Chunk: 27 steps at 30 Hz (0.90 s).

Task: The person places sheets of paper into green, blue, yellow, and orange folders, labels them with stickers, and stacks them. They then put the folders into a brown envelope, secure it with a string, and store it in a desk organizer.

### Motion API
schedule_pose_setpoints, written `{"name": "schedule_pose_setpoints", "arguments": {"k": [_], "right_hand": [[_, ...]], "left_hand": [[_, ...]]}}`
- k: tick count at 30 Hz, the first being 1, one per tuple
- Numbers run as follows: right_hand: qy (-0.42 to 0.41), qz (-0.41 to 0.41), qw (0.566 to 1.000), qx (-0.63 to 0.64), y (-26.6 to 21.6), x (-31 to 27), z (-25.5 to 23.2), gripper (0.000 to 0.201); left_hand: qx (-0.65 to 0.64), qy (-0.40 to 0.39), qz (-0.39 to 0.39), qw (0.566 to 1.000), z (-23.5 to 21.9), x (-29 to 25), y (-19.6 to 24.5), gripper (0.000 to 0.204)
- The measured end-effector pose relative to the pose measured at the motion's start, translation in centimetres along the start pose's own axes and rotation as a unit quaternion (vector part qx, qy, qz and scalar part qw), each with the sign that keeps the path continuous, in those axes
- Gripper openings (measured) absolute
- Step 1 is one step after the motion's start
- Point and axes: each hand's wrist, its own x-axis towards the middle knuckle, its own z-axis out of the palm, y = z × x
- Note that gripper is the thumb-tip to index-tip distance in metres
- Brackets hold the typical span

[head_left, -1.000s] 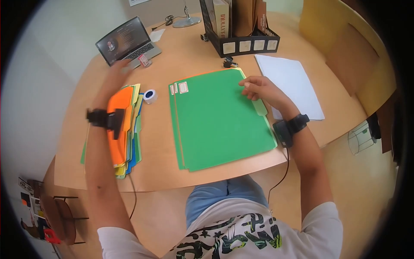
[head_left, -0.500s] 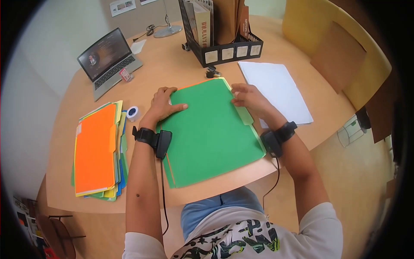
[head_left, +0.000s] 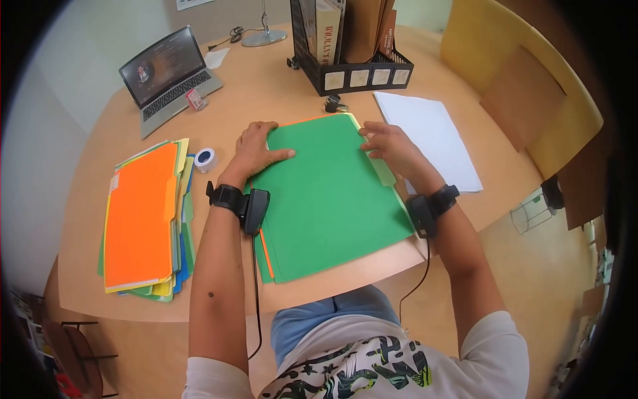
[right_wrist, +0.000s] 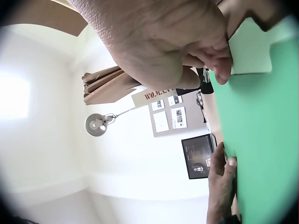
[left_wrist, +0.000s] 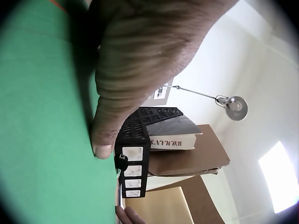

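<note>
Green folders (head_left: 332, 193) lie stacked on the table in front of the person, with orange and yellow edges showing beneath. At their upper left edge is the left hand (head_left: 256, 151), its thumb stretched flat over the top folder, also seen in the left wrist view; its other fingers lie along the edge, partly hidden. The right hand (head_left: 397, 151) rests its loosely bent fingertips on the upper right edge, beside a pale green tab (right_wrist: 251, 49). In the right wrist view the left hand (right_wrist: 222, 186) shows across the green surface.
A pile topped by an orange folder (head_left: 141, 216) lies at the left, near a white tape roll (head_left: 205, 159). Behind are a laptop (head_left: 169, 73), a black clip (head_left: 334, 104) and a black organizer (head_left: 367, 78) with books. White paper (head_left: 430, 139) lies at the right.
The left hand has come from over the orange pile, near the laptop, to the green stack's left edge. The right hand stays at the right edge. More orange shows at the lower left edge.
</note>
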Motion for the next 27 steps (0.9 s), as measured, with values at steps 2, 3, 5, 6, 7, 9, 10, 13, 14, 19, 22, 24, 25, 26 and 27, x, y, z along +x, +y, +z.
{"name": "schedule_pose_setpoints", "arguments": {"k": [2, 3, 5, 6, 7, 9, 10, 13, 14, 19, 22, 24, 25, 26, 27], "right_hand": [[0.010, 0.008, 1.000, 0.025, -0.2, 0.1, 0.1, 0.041], [0.011, 0.013, 0.999, 0.050, 0.2, 0.8, -0.2, 0.038], [0.000, 0.016, 0.995, 0.097, 1.0, 2.1, -0.9, 0.035], [-0.014, 0.013, 0.993, 0.119, 1.5, 2.6, -1.6, 0.035], [-0.028, 0.011, 0.990, 0.141, 1.2, 2.6, -1.6, 0.035], [-0.064, 0.001, 0.994, 0.087, 0.5, 2.1, -1.6, 0.030], [-0.080, -0.005, 0.995, 0.061, -0.2, 1.4, -1.4, 0.028], [-0.074, -0.045, 0.992, -0.094, -1.3, -0.9, 1.6, 0.026], [-0.080, -0.052, 0.991, -0.092, -1.3, -1.0, 1.8, 0.029], [-0.101, -0.093, 0.991, 0.009, -1.2, -1.0, 1.9, 0.041], [-0.107, -0.108, 0.988, -0.008, -3.0, -2.1, 1.4, 0.046], [-0.070, -0.149, 0.981, -0.107, -3.3, -2.1, -0.8, 0.049], [-0.039, -0.183, 0.965, -0.184, -3.1, -2.0, -2.7, 0.050], [0.031, -0.195, 0.945, -0.261, -3.5, -3.0, -4.3, 0.051], [0.067, -0.184, 0.939, -0.284, -3.8, -4.1, -5.9, 0.053]], "left_hand": [[-0.001, -0.003, -0.003, 1.000, 0.0, 0.0, 0.1, 0.081], [-0.001, -0.006, -0.005, 1.000, 0.0, 0.1, 0.0, 0.082], [-0.008, -0.005, -0.004, 1.000, 0.0, 0.0, -0.1, 0.083], [-0.015, -0.001, -0.001, 1.000, 0.1, -0.1, -0.1, 0.084], [-0.022, 0.003, 0.000, 1.000, 0.1, -0.1, -0.2, 0.085], [-0.012, 0.000, 0.006, 1.000, 0.2, -0.1, -0.3, 0.084], [-0.007, -0.002, 0.010, 1.000, 0.3, 0.0, -0.2, 0.084], [0.006, -0.016, 0.015, 1.000, 0.2, -0.1, -0.1, 0.079], [-0.004, -0.001, 0.013, 1.000, 0.1, -0.1, 0.0, 0.075], [-0.112, 0.072, 0.076, 0.988, 0.1, 0.6, -0.8, 0.052], [-0.302, 0.059, -0.012, 0.951, 0.0, 0.8, -1.3, 0.031], [-0.442, 0.085, -0.024, 0.893, 0.3, 1.5, -3.5, 0.021], [-0.509, 0.097, -0.033, 0.855, 0.8, 1.8, -4.2, 0.018], [-0.559, 0.100, -0.027, 0.822, 0.8, 1.7, -3.8, 0.016], [-0.607, 0.105, -0.024, 0.787, 0.5, 1.6, -3.5, 0.015]]}}
